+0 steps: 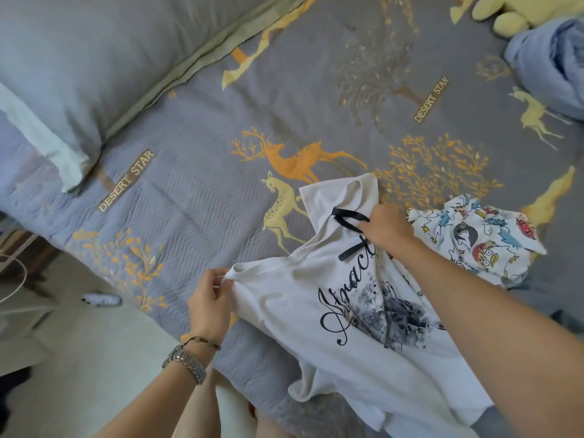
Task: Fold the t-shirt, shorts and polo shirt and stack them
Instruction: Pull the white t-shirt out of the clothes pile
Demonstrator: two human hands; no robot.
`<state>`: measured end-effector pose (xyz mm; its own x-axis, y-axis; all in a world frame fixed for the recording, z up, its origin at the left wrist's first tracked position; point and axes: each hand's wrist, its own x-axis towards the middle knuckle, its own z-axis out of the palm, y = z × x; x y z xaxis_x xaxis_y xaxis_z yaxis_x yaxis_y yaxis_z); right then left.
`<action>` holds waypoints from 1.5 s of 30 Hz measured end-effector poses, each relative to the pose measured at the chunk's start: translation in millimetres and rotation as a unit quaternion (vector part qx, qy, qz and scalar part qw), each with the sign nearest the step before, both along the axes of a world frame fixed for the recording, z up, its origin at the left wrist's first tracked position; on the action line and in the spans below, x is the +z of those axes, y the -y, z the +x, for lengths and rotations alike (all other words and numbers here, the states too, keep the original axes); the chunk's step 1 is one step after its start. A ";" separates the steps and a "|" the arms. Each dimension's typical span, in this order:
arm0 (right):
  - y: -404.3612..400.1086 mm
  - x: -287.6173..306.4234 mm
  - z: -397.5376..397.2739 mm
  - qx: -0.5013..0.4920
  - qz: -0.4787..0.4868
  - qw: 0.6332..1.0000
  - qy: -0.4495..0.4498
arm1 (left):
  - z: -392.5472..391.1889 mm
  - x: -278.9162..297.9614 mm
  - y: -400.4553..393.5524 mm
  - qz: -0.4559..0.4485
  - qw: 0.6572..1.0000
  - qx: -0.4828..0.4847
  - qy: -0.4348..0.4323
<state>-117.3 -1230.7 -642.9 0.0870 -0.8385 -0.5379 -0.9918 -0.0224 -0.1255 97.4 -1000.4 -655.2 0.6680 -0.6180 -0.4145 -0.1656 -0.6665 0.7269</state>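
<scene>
A white t-shirt with black script lettering and a grey print lies crumpled at the near edge of the bed. My left hand pinches its corner at the left. Further up, my right hand grips the shirt by a black ribbon. A white garment with colourful cartoon prints lies bunched to the right, partly behind my right arm. Which garment it is I cannot tell.
The bed carries a grey quilt with orange and yellow deer. A grey pillow lies at the back left. Blue cloth and a yellow plush toy sit at the back right. The floor is to the left.
</scene>
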 end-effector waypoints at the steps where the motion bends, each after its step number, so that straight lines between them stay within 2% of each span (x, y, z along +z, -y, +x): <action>1: 0.5 2.3 -1.2 -0.022 0.007 0.999 0.024 | -0.6 1.9 1.0 0.001 1.000 -0.001 -0.002; 4: 3.2 14.8 -0.3 -0.112 0.026 0.979 0.170 | -1.2 7.0 3.2 0.006 1.000 0.000 -0.005; 7: 10.0 34.8 7.5 -0.191 0.076 0.925 0.319 | -1.3 11.8 4.3 0.008 1.000 0.005 -0.009; 10: 26.3 47.8 22.3 -0.194 0.137 0.885 0.401 | -0.6 14.2 5.2 0.008 1.000 0.006 -0.014; 13: 43.7 53.1 42.6 -0.158 0.161 0.871 0.437 | 1.7 13.4 6.1 0.009 1.000 0.010 -0.018; 17: 56.1 42.7 67.3 -0.083 0.184 0.887 0.416 | 5.2 8.2 8.3 0.002 0.999 0.014 -0.030; 20: 60.8 25.9 80.0 -0.063 0.183 0.897 0.397 | 6.7 3.5 10.1 0.001 1.000 0.006 -0.020; 26: 80.9 1.9 68.0 0.002 0.077 0.935 0.347 | 7.4 -4.4 4.9 0.007 0.999 0.006 -0.032; 28: 93.1 0.1 51.6 0.082 0.085 0.949 0.293 | 7.6 -6.3 4.3 0.010 0.999 0.014 -0.042; 31: 102.1 -1.3 34.0 0.206 0.119 0.957 0.166 | 6.6 -6.7 4.0 0.016 0.998 0.031 -0.060; 33: 100.0 -2.2 32.9 0.259 0.055 0.960 0.092 | 4.7 -5.2 2.7 0.019 0.997 0.031 -0.065; 35: 95.5 -3.2 35.7 0.247 -0.021 0.965 0.085 | 2.7 -3.5 -0.7 0.021 0.997 0.033 -0.073; 36: 94.3 -4.2 36.7 0.213 -0.023 0.971 0.101 | 2.4 -3.5 -3.4 0.024 0.996 0.035 -0.079; 40: 94.7 -17.3 34.1 0.100 0.055 0.985 0.132 | 6.7 -8.4 -14.9 0.053 0.992 0.036 -0.112; 45: 95.0 -14.3 31.4 0.106 0.005 0.989 0.099 | 11.0 -20.1 -21.1 0.112 0.989 -0.011 -0.092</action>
